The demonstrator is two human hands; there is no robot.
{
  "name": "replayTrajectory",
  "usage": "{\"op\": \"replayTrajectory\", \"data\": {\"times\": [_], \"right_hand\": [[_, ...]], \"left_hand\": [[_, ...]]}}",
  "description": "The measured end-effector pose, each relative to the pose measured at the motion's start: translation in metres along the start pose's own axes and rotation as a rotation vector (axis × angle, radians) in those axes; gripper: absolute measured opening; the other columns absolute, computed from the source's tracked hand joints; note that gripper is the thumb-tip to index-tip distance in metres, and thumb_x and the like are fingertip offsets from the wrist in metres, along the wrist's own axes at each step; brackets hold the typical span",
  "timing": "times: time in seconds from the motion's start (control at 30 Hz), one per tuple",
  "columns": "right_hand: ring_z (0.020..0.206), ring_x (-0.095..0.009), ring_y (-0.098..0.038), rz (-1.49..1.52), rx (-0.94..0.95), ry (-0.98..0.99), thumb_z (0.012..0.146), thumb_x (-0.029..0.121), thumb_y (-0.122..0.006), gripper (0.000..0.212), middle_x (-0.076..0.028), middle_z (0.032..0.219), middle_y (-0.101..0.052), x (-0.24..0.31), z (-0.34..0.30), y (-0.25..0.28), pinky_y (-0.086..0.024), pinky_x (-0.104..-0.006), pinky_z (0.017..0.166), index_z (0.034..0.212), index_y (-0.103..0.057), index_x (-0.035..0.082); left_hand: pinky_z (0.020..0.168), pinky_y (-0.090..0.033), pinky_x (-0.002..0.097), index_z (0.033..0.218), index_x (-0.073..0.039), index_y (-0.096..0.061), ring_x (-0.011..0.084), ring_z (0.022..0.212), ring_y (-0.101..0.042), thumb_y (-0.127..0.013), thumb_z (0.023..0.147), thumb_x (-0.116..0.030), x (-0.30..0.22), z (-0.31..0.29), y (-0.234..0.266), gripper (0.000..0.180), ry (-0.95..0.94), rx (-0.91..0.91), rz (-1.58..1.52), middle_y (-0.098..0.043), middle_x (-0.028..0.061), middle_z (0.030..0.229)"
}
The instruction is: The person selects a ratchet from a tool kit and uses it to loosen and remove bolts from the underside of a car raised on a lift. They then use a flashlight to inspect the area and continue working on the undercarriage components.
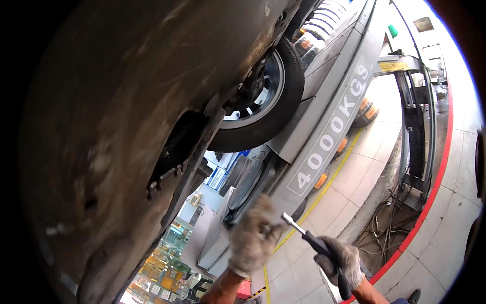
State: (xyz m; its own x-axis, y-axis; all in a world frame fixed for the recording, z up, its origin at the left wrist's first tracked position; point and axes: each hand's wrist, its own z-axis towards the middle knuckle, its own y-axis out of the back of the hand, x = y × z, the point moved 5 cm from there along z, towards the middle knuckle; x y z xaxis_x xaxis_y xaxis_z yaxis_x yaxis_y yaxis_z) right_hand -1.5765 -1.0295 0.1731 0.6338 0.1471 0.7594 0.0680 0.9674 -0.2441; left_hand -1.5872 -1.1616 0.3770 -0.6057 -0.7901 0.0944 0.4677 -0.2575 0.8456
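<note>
My right hand (pixel 338 261), in a grey knit glove with a dark palm, is closed around a black-handled tool (pixel 316 244). The tool's silver shaft points up and left, and its handle sticks out below my fist. To its left, my left hand (pixel 253 238) is raised in a soiled glove, slightly blurred. Its fingers are curled in, and whatever they may hold is hidden. The silver tip is near the left hand but apart from it. Above and left of both hands hangs the dirty underside of a raised car (pixel 116 111).
A car wheel (pixel 288 96) hangs at upper centre beside a grey lift beam (pixel 324 137). Several tyres (pixel 367 111) stand beyond the beam. At right is a lift post (pixel 416 126), with loose cables (pixel 387 223) at its base and a red floor edge (pixel 430 207).
</note>
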Motion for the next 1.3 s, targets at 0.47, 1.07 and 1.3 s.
{"op": "replayTrajectory", "data": {"times": [0.47, 1.07, 1.3], "right_hand": [[0.070, -0.035, -0.070, 0.292, -0.012, 0.286, 0.086, 0.022, -0.080, 0.042, -0.016, 0.083, -0.071, 0.000, 0.178, -0.003, -0.057, -0.0397, 0.064, 0.121, -0.066, 0.004], [0.074, -0.035, -0.072, 0.560, 0.126, 0.196, 0.087, 0.024, -0.080, 0.043, -0.018, 0.088, -0.072, 0.014, 0.248, -0.045, -0.058, -0.0400, 0.066, 0.122, -0.066, 0.004], [0.071, -0.035, -0.071, 0.339, 0.099, 0.270, 0.086, 0.021, -0.077, 0.038, -0.017, 0.084, -0.071, 0.030, 0.255, -0.049, -0.056, -0.0428, 0.064, 0.116, -0.065, 0.002]], "left_hand": [[0.083, -0.054, 0.0384, 0.126, 0.009, -0.060, 0.0283, 0.087, -0.072, -0.071, 0.094, -0.032, -0.040, 0.142, 0.067, 0.053, 0.391, -0.577, 0.837, -0.073, 0.0215, 0.100], [0.052, -0.045, 0.0264, 0.089, 0.009, -0.066, 0.0105, 0.047, -0.055, -0.060, 0.100, -0.034, -0.045, 0.168, 0.071, 0.045, 0.779, -0.487, 0.826, -0.074, 0.0137, 0.070], [0.071, -0.053, 0.0403, 0.105, 0.007, -0.066, 0.0235, 0.060, -0.064, -0.058, 0.101, -0.036, -0.066, 0.175, 0.061, 0.044, 1.126, -0.486, 0.657, -0.071, 0.0126, 0.070]]}}
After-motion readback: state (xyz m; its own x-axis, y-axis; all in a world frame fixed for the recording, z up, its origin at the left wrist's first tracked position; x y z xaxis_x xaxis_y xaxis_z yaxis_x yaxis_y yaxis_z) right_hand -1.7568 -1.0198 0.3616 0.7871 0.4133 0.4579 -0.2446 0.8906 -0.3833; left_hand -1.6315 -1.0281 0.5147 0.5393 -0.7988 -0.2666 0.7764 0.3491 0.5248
